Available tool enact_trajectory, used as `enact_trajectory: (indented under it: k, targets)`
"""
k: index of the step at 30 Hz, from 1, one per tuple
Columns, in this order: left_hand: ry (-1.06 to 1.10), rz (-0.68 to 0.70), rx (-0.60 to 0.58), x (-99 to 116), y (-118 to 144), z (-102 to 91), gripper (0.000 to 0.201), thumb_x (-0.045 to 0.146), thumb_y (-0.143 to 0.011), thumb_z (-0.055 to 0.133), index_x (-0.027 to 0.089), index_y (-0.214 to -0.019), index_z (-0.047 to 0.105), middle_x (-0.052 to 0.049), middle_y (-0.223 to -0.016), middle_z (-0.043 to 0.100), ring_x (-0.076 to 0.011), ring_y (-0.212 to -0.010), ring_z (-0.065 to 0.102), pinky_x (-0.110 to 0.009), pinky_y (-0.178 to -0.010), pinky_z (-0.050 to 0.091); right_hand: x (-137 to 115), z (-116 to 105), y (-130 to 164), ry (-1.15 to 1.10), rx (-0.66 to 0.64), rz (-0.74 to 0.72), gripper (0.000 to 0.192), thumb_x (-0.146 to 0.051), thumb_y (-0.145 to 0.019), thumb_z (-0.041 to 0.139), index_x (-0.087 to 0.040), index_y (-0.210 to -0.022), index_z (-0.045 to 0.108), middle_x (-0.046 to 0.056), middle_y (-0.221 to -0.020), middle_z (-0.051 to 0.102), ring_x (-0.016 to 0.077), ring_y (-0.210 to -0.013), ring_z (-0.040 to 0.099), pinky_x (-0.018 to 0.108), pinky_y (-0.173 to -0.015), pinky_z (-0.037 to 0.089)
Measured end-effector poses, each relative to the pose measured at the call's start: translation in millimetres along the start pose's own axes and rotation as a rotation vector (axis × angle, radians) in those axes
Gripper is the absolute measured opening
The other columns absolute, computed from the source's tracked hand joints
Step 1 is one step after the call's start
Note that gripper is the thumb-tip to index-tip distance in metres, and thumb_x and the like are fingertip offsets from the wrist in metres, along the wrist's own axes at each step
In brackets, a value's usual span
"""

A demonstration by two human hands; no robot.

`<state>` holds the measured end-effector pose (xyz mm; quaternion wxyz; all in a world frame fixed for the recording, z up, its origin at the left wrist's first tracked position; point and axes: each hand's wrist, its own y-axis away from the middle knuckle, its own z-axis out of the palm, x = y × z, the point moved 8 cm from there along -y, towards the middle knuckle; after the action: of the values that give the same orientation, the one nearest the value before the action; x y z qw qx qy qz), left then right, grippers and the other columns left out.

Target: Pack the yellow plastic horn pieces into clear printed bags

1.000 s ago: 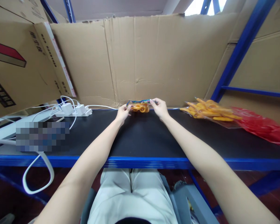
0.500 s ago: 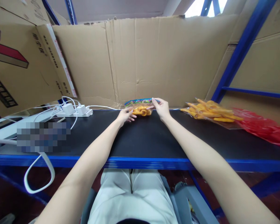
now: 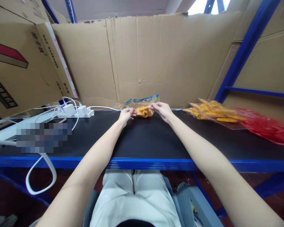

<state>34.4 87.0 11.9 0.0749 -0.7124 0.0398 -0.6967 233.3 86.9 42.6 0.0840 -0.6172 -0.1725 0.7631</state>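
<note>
A clear plastic bag [image 3: 143, 103] with a colourful patterned top strip stands near the back of the black tabletop. Orange-yellow, rounded pieces [image 3: 144, 111] show at its lower part; their exact kind is too small to make out. At the bag's left side, my left hand [image 3: 126, 115] pinches its edge between thumb and fingers. My right hand [image 3: 162, 110] grips the bag's right side, below the patterned strip. Both hands are closed on the plastic, with the orange pieces between them.
On the right lies a clear bag of long orange-yellow pieces [image 3: 213, 111], beside a red plastic bag [image 3: 265, 126]. A white power strip [image 3: 85, 114] with plugs and cables sits on the left. Cardboard [image 3: 170, 60] walls the back, and a blue edge [image 3: 151, 164] runs along the front.
My right hand has moved down from the patterned top strip to the bag's right side. The strip now stands uncovered and slightly higher. My left hand stays at the left side.
</note>
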Motion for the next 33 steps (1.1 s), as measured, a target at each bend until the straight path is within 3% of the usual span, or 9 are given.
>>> enact_trajectory:
  k: [4,8,12,17,21,24,28,33]
  targets:
    - [0.038,0.101,0.008,8,0,0.6,0.015,0.02,-0.087,0.048,0.012,-0.093,0.06,-0.01,-0.106,0.066,-0.013,-0.079,0.066,-0.015,-0.047,0.045,-14,2,1,0.064,0.028,-0.119,0.028,-0.04,-0.064,0.074,-0.016,-0.069,0.06,0.005,-0.09,0.07,0.0142,-0.077,0.067,0.029,-0.077,0.053]
    - [0.027,0.125,-0.024,11,0,1.1,0.02,0.026,-0.088,0.047,0.014,-0.099,0.06,-0.009,-0.101,0.068,-0.0136,-0.08,0.066,-0.015,-0.05,0.045,-25,-1,2,0.185,0.09,-0.212,0.035,-0.048,-0.066,0.069,-0.015,-0.071,0.058,0.005,-0.086,0.069,0.0131,-0.067,0.067,0.026,-0.066,0.053]
    - [-0.035,0.1,-0.069,7,0,3.9,0.027,0.032,-0.089,0.047,0.015,-0.105,0.06,-0.01,-0.094,0.07,-0.0141,-0.079,0.067,-0.016,-0.054,0.045,-24,-4,0,0.228,0.123,-0.166,0.028,-0.041,-0.076,0.064,-0.015,-0.069,0.056,0.005,-0.075,0.068,0.0117,-0.053,0.064,0.026,-0.059,0.052]
    - [-0.125,-0.027,-0.174,-8,3,12.3,0.042,0.031,-0.085,0.055,0.02,-0.125,0.049,-0.012,-0.106,0.067,-0.0174,-0.084,0.067,-0.021,-0.059,0.048,-18,-6,-2,0.424,0.107,-0.055,0.025,-0.027,-0.083,0.058,-0.016,-0.062,0.052,0.003,-0.056,0.064,0.0128,-0.044,0.062,0.023,-0.051,0.048]
    - [-0.18,-0.049,-0.257,-13,5,19.4,0.036,0.034,-0.088,0.05,0.02,-0.12,0.055,-0.013,-0.11,0.066,-0.0186,-0.09,0.066,-0.023,-0.065,0.048,-15,-7,-4,0.584,0.058,-0.054,0.027,-0.032,-0.082,0.058,-0.017,-0.06,0.051,0.003,-0.051,0.062,0.0152,-0.041,0.061,0.022,-0.043,0.045]
    - [-0.202,0.034,-0.186,-6,2,16.1,0.036,0.037,-0.087,0.049,0.019,-0.117,0.058,-0.012,-0.106,0.068,-0.0205,-0.095,0.064,-0.027,-0.071,0.049,-23,-9,-6,0.476,0.107,-0.178,0.03,-0.04,-0.082,0.056,-0.019,-0.063,0.05,0.003,-0.057,0.064,0.0169,-0.048,0.063,0.028,-0.049,0.05]
    - [-0.241,0.271,-0.042,14,-1,9.0,0.032,0.034,-0.086,0.052,0.015,-0.109,0.064,-0.011,-0.103,0.069,-0.0212,-0.098,0.063,-0.032,-0.084,0.047,-42,-7,-1,0.308,0.162,-0.4,0.037,-0.056,-0.076,0.057,-0.02,-0.07,0.054,0.004,-0.072,0.067,0.0183,-0.066,0.067,0.034,-0.066,0.054]
    - [-0.147,0.406,0.043,32,2,3.6,0.031,0.031,-0.087,0.049,0.013,-0.108,0.063,-0.011,-0.101,0.069,-0.0188,-0.097,0.063,-0.032,-0.088,0.046,-62,-3,10,0.284,0.218,-0.574,0.044,-0.061,-0.071,0.058,-0.018,-0.08,0.064,0.006,-0.083,0.068,0.0188,-0.077,0.066,0.037,-0.079,0.052]
